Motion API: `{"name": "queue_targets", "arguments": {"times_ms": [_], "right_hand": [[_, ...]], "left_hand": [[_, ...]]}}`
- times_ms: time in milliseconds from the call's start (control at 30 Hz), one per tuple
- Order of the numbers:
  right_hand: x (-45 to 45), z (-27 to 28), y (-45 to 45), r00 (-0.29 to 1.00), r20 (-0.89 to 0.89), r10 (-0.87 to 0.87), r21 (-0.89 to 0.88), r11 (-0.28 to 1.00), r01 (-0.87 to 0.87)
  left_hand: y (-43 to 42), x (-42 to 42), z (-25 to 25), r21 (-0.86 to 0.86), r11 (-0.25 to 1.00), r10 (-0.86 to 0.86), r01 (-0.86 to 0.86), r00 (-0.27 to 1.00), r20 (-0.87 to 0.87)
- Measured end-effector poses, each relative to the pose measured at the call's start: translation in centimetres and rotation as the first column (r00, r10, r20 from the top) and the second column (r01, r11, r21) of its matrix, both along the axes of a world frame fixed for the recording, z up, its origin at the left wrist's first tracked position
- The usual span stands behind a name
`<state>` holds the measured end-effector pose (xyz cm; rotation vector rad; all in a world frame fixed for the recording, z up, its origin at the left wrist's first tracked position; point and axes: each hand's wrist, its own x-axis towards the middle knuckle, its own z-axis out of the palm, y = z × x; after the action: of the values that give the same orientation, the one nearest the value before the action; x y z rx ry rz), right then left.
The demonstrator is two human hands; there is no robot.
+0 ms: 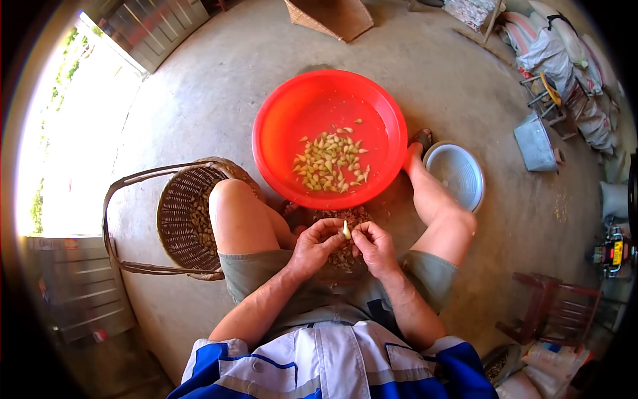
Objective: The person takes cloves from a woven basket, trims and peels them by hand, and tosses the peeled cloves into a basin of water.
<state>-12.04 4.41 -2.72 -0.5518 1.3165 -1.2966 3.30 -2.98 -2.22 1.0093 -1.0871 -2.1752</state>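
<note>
A small pale bulb with a pointed tip [346,230] is pinched between the fingertips of both hands, tip upward. My left hand [317,247] grips it from the left side, fingers curled. From the right, the thumb and fingers of my right hand [376,247] close on it. Just beyond the hands stands a wide red basin [274,106], with many similar yellowish-green bulbs [330,159] gathered on its floor. Brown peelings [342,258] lie in a heap on the ground below my hands.
Left of my knee, a tall-handled wicker basket [174,219] holds more unpeeled-looking bulbs. A pale round basin [458,174] sits by my right foot. Farther right are a grey bucket [535,143], stacked sacks [548,53] and a wooden chair [555,306]. A woven scoop [335,16] lies ahead.
</note>
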Motion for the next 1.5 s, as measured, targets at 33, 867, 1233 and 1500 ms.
{"name": "queue_targets", "arguments": {"times_ms": [33, 867, 1233, 1500], "right_hand": [[0.0, 0.1, 0.0, 0.999, -0.045, 0.006, 0.003, 1.000, -0.006], [-0.1, 0.7, -0.2, 0.999, -0.041, -0.022, -0.028, 0.999, 0.021], [-0.1, 0.4, -0.4, 1.000, 0.004, -0.016, -0.027, 1.000, 0.016], [-0.3, -0.4, -0.1, 0.990, -0.135, -0.027, -0.029, 0.999, 0.023]], "left_hand": [[0.1, 0.0, 0.0, -0.029, 1.000, -0.009, 0.010, 1.000, 0.027], [0.1, -0.2, -0.8, 0.062, 0.997, -0.051, 0.054, 0.998, -0.035], [0.7, -0.3, -1.1, 0.046, 0.999, 0.002, 0.000, 0.998, -0.062], [0.5, -0.3, -1.0, 0.098, 0.995, 0.001, 0.011, 0.992, -0.125]]}}
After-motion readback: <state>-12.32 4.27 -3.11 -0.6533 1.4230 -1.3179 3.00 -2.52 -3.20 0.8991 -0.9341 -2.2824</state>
